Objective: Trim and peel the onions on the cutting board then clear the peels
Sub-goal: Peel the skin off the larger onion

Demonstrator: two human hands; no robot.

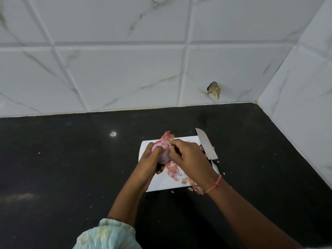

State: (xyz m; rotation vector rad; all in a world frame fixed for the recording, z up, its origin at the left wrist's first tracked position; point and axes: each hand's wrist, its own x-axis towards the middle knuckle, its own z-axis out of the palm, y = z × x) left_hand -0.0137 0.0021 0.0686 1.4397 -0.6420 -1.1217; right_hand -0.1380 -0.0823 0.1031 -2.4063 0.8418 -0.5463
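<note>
A pink-purple onion (162, 151) is held above the white cutting board (146, 146). My left hand (150, 161) grips it from the left and below. My right hand (186, 155) pinches a strip of skin at the onion's top right side. Loose peels (174, 170) lie on the board under my hands. More peels (168, 135) sit at the board's far edge, and others (197, 189) lie near its front right corner. A steel knife (205, 143) lies along the board's right side, blade pointing away; its handle is mostly hidden behind my right hand.
The board rests on a black countertop (71, 168) dotted with small crumbs. White marble-look tiled walls (125, 69) close off the back and the right side, meeting in a corner at the far right. A damaged hole (213, 89) marks the back wall.
</note>
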